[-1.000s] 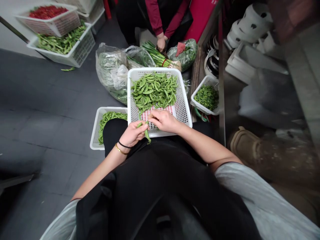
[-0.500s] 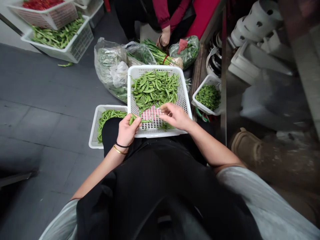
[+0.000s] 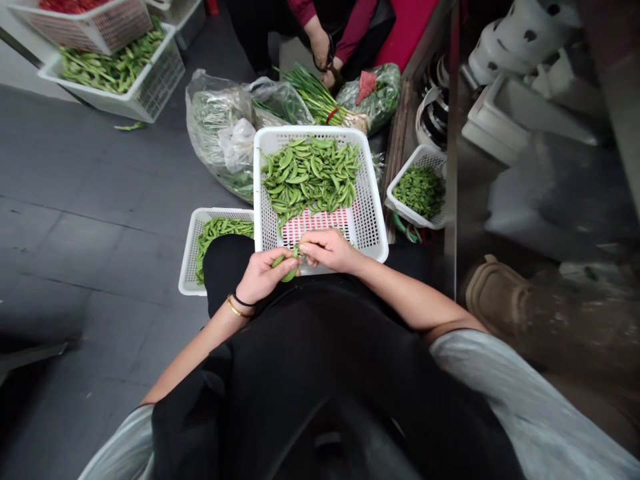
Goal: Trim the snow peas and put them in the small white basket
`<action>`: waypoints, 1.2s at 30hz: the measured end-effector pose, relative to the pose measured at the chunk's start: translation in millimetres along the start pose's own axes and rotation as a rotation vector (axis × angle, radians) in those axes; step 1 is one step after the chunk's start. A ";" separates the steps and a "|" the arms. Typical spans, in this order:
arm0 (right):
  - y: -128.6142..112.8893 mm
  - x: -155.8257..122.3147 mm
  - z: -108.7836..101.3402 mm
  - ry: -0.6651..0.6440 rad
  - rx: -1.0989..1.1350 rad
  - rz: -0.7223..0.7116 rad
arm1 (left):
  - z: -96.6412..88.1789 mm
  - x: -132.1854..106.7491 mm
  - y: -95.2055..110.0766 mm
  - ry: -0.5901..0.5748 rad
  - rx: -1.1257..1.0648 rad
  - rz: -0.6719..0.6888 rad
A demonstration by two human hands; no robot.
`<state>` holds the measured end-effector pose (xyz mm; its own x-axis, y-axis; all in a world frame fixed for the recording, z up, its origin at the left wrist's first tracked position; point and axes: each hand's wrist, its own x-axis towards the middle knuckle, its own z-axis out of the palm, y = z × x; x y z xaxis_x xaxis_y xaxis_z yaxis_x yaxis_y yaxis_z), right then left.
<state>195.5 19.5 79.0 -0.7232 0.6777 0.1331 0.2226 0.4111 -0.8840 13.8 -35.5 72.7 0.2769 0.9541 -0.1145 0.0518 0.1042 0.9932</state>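
Green pea pods point(image 3: 310, 173) lie heaped in the far part of a white perforated basket point(image 3: 373, 230) on my lap. My left hand point(image 3: 261, 275) is closed on a few pea pods point(image 3: 287, 268) over the basket's near left edge. Thumb and fingers of my right hand point(image 3: 327, 249) pinch the end of one of these pods, close against the left fingertips. The exact point of the pinch is partly hidden by the fingers. A second white basket point(image 3: 190, 267) with more pea pods point(image 3: 220, 230) stands at my left knee.
Beyond the basket lie bagged greens point(image 3: 220, 127) and a bunch of green onions point(image 3: 325, 103), which a co-worker's hands point(image 3: 323, 50) handle. At right stands a small basket of leafy greens point(image 3: 419, 193) beside a metal edge point(image 3: 451, 167). Stacked vegetable crates point(image 3: 145, 87) are far left.
My right hand has moved left and down to meet the left hand and now pinches a pod end. My left hand has come slightly nearer to me. The co-worker's hands have shifted.
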 end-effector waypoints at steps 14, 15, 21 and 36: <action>-6.4 24.3 -32.0 -0.643 -0.081 -0.050 | -29.4 15.7 6.4 -0.425 0.106 -0.066; -7.2 23.9 -28.9 -0.620 -0.113 -0.088 | -27.4 14.7 4.8 -0.418 0.052 -0.101; -0.7 20.5 5.0 0.069 -0.586 -0.134 | 7.6 12.9 -7.9 0.071 -0.676 -0.187; 84.5 67.8 14.2 -0.477 -0.729 0.506 | -53.5 14.0 -19.8 0.372 -0.854 -0.063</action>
<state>156.0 91.5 7.0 -0.5835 0.6266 -0.5167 0.8062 0.5237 -0.2753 -34.7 -9.2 52.5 -0.0355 0.9529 -0.3012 -0.7077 0.1888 0.6808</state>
